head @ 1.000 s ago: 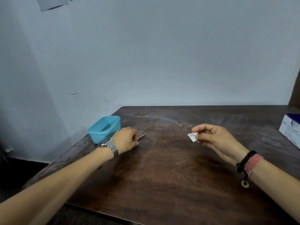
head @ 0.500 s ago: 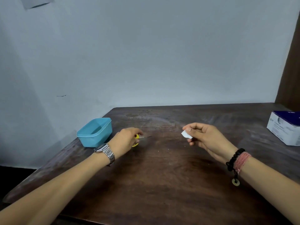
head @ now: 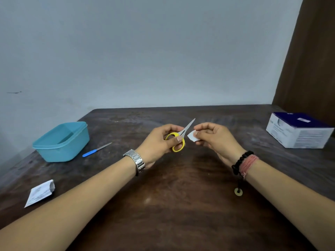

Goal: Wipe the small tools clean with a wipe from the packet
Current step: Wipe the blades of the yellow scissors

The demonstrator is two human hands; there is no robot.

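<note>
I hold the scissors by their yellow handles in my left hand, blades pointing up and away, just beside the folded wipe pinched in my right hand. The wipe isn't touching the blades yet, so I judge wiping this tool is about to begin. Left of my hands, a blue-handled file lies on the surface near a teal tub; the torn packet sits nearer me.
</note>
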